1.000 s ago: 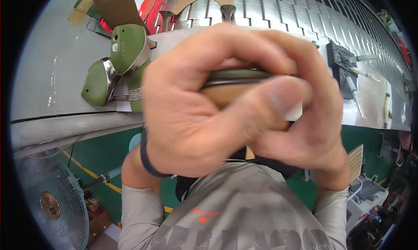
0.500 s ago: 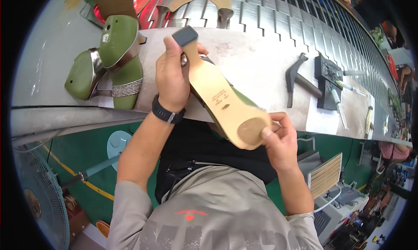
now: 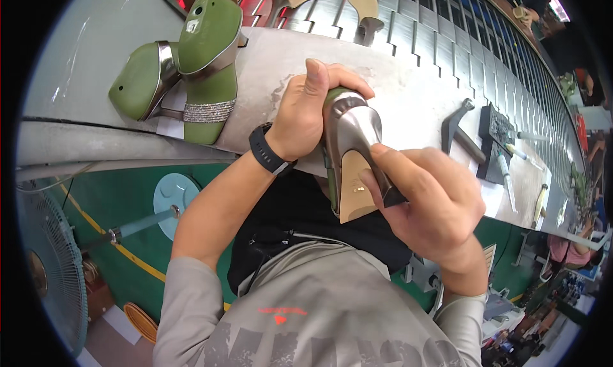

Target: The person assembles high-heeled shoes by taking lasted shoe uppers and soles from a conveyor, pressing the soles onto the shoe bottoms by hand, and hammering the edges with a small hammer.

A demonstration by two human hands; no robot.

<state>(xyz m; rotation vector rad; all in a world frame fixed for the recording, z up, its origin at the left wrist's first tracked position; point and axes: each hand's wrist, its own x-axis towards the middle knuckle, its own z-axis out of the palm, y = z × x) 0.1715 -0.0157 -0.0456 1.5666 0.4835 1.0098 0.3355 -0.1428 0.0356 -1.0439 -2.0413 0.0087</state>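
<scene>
A high-heeled shoe (image 3: 357, 125) is held between my hands above the near edge of the bench, its glossy metallic-brown heel turned up. Its tan sole (image 3: 354, 178) points toward my body, and a strip of green shows along its left side. My left hand (image 3: 308, 111) is closed on the shoe's left side, thumb raised. On the other side, my right hand (image 3: 431, 191) grips the narrow part of the heel between thumb and fingers; the dark heel tip shows below the index finger.
Green heeled sandals (image 3: 209, 38) lie at the left, one with a glittering strap. A hammer (image 3: 461, 134), a dark block (image 3: 495, 140) and syringe-like tubes (image 3: 506, 175) lie at the right. Beyond the bench runs a metal slatted conveyor (image 3: 408, 22) carrying tan-soled heeled pieces (image 3: 364, 9).
The shoe has been turned from sole-up, heel tip away, to heel-up with the tip toward me. My right hand has moved from the toe end to the heel.
</scene>
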